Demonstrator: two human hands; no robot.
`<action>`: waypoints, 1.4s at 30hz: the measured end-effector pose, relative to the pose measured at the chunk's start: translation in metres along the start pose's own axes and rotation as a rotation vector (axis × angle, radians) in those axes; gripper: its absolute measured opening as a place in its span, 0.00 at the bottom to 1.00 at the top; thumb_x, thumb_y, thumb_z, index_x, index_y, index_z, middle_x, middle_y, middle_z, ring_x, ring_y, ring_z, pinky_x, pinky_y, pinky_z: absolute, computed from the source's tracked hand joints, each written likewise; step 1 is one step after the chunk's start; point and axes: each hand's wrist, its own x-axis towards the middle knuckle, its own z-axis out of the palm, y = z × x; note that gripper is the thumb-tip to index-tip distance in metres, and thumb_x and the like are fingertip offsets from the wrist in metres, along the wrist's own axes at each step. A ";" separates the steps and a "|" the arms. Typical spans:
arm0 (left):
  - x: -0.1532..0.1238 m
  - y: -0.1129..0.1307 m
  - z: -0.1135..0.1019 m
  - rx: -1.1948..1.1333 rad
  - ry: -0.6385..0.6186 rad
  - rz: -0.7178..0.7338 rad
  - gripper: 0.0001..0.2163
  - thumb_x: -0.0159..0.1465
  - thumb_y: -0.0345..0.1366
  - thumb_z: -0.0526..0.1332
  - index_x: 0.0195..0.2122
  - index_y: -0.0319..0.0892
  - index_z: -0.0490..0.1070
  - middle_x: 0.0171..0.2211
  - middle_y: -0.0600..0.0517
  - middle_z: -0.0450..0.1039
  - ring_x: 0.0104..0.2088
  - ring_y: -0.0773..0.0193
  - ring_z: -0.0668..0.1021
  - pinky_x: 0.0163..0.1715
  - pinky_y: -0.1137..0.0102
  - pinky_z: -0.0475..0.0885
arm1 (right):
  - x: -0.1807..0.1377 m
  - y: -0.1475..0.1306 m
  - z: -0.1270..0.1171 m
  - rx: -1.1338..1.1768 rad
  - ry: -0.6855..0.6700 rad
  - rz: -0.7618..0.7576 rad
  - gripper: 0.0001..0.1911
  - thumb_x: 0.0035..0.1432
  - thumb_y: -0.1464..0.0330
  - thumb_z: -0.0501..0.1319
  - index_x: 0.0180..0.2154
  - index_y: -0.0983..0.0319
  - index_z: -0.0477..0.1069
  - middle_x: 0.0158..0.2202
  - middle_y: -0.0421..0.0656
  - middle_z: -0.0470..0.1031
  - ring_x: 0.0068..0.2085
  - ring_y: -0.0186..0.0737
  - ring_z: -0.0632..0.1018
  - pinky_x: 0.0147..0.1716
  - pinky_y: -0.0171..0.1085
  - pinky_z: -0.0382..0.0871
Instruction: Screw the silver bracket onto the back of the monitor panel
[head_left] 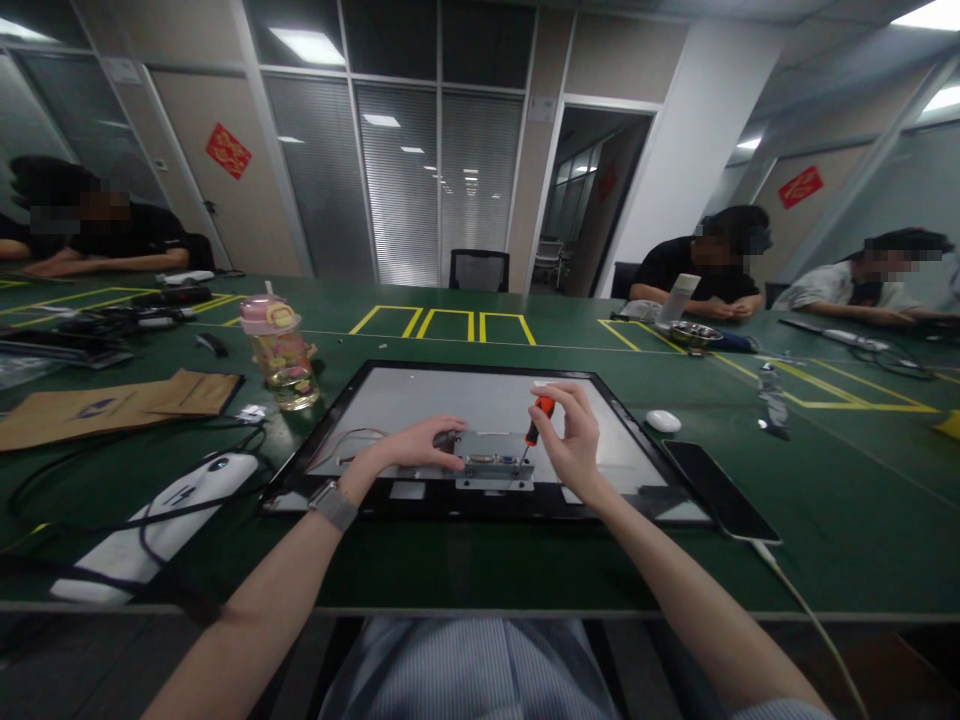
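Note:
A flat monitor panel [420, 395] lies face down on the green table in front of me, its metal back up. A small metal board with connectors [495, 465] sits near its front edge. My right hand [574, 435] is closed on an orange-handled screwdriver [538, 420], held upright with its tip on the board's right side. My left hand [424, 445] rests on the panel just left of the board, its fingers curled over a small dark part I cannot make out. Thin coloured wires [352, 440] run across the panel to the left.
A pink-lidded bottle [281, 350] stands left of the panel, with brown card [120, 400] and black cables beyond. A white device [161, 520] lies front left. A phone [720, 490] with its cable and a white mouse [663, 421] lie right. Other people sit at the far sides.

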 end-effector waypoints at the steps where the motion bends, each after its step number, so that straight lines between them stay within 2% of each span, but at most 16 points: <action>1: 0.000 -0.001 0.000 -0.002 0.002 -0.001 0.34 0.50 0.54 0.65 0.56 0.46 0.63 0.62 0.49 0.55 0.61 0.53 0.60 0.61 0.63 0.55 | -0.001 0.000 -0.001 0.020 -0.017 0.011 0.11 0.58 0.71 0.57 0.43 0.57 0.72 0.37 0.45 0.69 0.38 0.42 0.73 0.40 0.44 0.68; 4: 0.001 -0.002 0.001 -0.009 0.009 0.003 0.34 0.50 0.54 0.65 0.55 0.46 0.63 0.62 0.49 0.56 0.61 0.54 0.61 0.60 0.63 0.55 | -0.002 0.000 -0.001 0.112 -0.095 0.038 0.15 0.61 0.71 0.51 0.47 0.58 0.69 0.42 0.47 0.71 0.42 0.43 0.74 0.42 0.46 0.67; 6: 0.001 -0.003 0.001 -0.009 0.011 0.009 0.34 0.50 0.54 0.65 0.55 0.47 0.63 0.61 0.49 0.56 0.60 0.53 0.61 0.60 0.62 0.56 | -0.002 0.000 -0.001 0.138 -0.123 0.042 0.16 0.61 0.72 0.51 0.50 0.58 0.67 0.42 0.46 0.73 0.42 0.43 0.74 0.43 0.46 0.67; 13: 0.001 -0.005 0.001 -0.005 0.009 0.016 0.33 0.50 0.54 0.65 0.56 0.48 0.63 0.62 0.49 0.56 0.61 0.53 0.61 0.60 0.61 0.55 | 0.000 0.000 0.001 -0.020 0.002 0.012 0.11 0.55 0.71 0.60 0.42 0.58 0.71 0.35 0.43 0.68 0.38 0.41 0.72 0.40 0.43 0.67; 19: 0.001 -0.007 0.001 -0.001 0.009 0.015 0.34 0.50 0.54 0.65 0.56 0.47 0.63 0.62 0.49 0.56 0.61 0.53 0.61 0.60 0.61 0.55 | -0.003 0.002 -0.001 0.136 -0.103 0.035 0.15 0.62 0.71 0.50 0.49 0.57 0.68 0.43 0.47 0.70 0.42 0.42 0.74 0.43 0.46 0.67; 22: 0.001 -0.007 0.001 -0.002 0.010 0.006 0.33 0.50 0.54 0.65 0.56 0.48 0.63 0.62 0.49 0.56 0.61 0.53 0.60 0.61 0.61 0.55 | -0.002 0.000 0.001 0.106 -0.099 0.015 0.16 0.60 0.73 0.53 0.49 0.57 0.68 0.41 0.46 0.72 0.42 0.43 0.74 0.43 0.46 0.67; 26: 0.001 -0.005 0.000 -0.001 0.002 0.005 0.33 0.50 0.54 0.65 0.55 0.48 0.63 0.62 0.50 0.56 0.61 0.53 0.60 0.61 0.61 0.55 | 0.000 -0.001 0.001 0.026 -0.025 -0.012 0.13 0.55 0.72 0.60 0.44 0.57 0.70 0.35 0.43 0.69 0.38 0.41 0.72 0.41 0.44 0.67; 29: 0.001 -0.004 0.000 -0.003 0.003 0.008 0.33 0.50 0.53 0.65 0.55 0.48 0.63 0.62 0.50 0.56 0.61 0.53 0.61 0.60 0.61 0.55 | -0.001 0.000 -0.001 0.047 -0.037 0.008 0.10 0.57 0.70 0.58 0.42 0.58 0.71 0.35 0.43 0.68 0.38 0.42 0.72 0.40 0.45 0.67; 33: 0.001 -0.003 0.001 -0.003 0.009 0.018 0.33 0.50 0.53 0.65 0.55 0.47 0.63 0.61 0.49 0.57 0.61 0.54 0.61 0.61 0.62 0.55 | -0.002 0.001 -0.001 0.149 -0.097 0.042 0.13 0.61 0.70 0.51 0.45 0.58 0.69 0.40 0.46 0.70 0.40 0.42 0.73 0.41 0.46 0.67; 39: 0.000 -0.003 0.001 0.003 0.013 0.015 0.33 0.50 0.54 0.65 0.55 0.47 0.63 0.61 0.49 0.57 0.61 0.54 0.61 0.60 0.62 0.55 | 0.000 0.002 0.002 0.047 -0.021 0.012 0.12 0.55 0.72 0.60 0.42 0.57 0.71 0.34 0.43 0.69 0.38 0.41 0.72 0.40 0.44 0.66; 42: 0.000 -0.004 0.001 -0.004 0.014 0.019 0.33 0.50 0.53 0.65 0.55 0.47 0.63 0.61 0.49 0.57 0.61 0.54 0.61 0.60 0.62 0.55 | 0.001 0.002 0.000 0.047 -0.029 0.030 0.09 0.56 0.70 0.59 0.40 0.57 0.71 0.34 0.43 0.68 0.37 0.41 0.72 0.40 0.44 0.66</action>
